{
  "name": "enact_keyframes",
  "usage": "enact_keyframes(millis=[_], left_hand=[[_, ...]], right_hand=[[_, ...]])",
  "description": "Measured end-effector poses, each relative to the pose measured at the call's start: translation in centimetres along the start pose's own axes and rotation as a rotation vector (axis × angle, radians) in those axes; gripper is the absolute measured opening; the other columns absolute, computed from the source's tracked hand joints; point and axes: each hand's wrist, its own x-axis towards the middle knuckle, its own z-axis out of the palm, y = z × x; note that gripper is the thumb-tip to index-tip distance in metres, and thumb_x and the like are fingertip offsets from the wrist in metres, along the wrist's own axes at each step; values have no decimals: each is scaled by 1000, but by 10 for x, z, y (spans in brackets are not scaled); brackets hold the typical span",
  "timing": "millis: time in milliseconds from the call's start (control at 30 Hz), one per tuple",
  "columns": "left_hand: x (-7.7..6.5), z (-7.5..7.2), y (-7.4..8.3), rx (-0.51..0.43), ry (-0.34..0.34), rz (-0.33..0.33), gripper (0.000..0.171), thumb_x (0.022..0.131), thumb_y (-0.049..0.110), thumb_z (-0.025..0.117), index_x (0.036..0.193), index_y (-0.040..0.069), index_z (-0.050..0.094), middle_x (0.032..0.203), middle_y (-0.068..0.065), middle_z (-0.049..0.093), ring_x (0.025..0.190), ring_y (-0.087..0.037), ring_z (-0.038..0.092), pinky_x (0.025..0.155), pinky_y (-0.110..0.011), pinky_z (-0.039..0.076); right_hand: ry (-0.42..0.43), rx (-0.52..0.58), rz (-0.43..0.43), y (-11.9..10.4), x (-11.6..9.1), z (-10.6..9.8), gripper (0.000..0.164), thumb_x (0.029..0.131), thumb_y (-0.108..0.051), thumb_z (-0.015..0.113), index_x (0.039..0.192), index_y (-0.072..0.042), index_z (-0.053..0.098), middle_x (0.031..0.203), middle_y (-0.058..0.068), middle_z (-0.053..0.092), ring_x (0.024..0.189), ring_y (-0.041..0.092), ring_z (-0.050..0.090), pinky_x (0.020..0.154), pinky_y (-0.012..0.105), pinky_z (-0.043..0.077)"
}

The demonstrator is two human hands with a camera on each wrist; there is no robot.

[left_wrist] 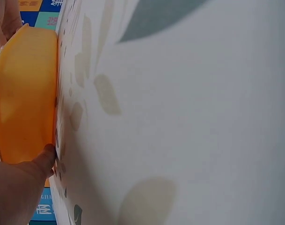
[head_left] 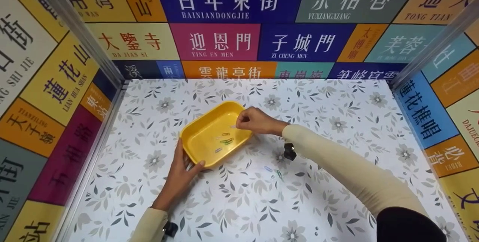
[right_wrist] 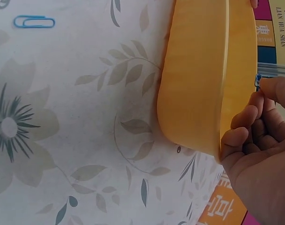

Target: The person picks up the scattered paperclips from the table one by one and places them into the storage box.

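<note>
A yellow plastic tray (head_left: 213, 122) sits tilted sideways in the head view, with several small paper clips (head_left: 226, 141) on its floor. My left hand (head_left: 182, 174) grips its near left corner, fingers along one wall and thumb at the near wall. Over the tray's right end, my right hand (head_left: 256, 120) pinches a small blue paper clip (right_wrist: 258, 80) between thumb and forefinger. In the right wrist view, its other fingers are curled against the tray's rim. A blue paper clip (head_left: 268, 168) and a green paper clip (head_left: 279, 174) lie on the table, nearer to me.
The table (head_left: 336, 182) has a white cover printed with grey flowers and leaves. Upright panels with colourful street-sign lettering (head_left: 213, 42) enclose its back and both sides. A small black device (head_left: 289, 151) is worn at the right wrist, another (head_left: 170, 229) at the left.
</note>
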Motion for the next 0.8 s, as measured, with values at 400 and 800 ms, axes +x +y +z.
enact_keyframes(millis=[400, 800], left_hand=[[0, 0, 0, 14, 3, 2, 118, 102, 32, 82, 178, 27, -7, 185, -1, 1, 168, -31, 21, 133, -40, 28], [1, 1, 1, -8, 4, 7, 116, 102, 28, 82, 179, 27, -6, 186, -5, 3, 168, -33, 21, 134, -45, 27]], right_hand=[[-20, -36, 45, 0, 11, 8, 10, 103, -7, 74, 98, -2, 80, 89, 1, 74, 80, 11, 57, 74, 22, 49], [-35, -63, 43, 4, 24, 13, 10, 103, -6, 74, 100, 1, 81, 91, 4, 75, 79, 10, 57, 73, 21, 48]])
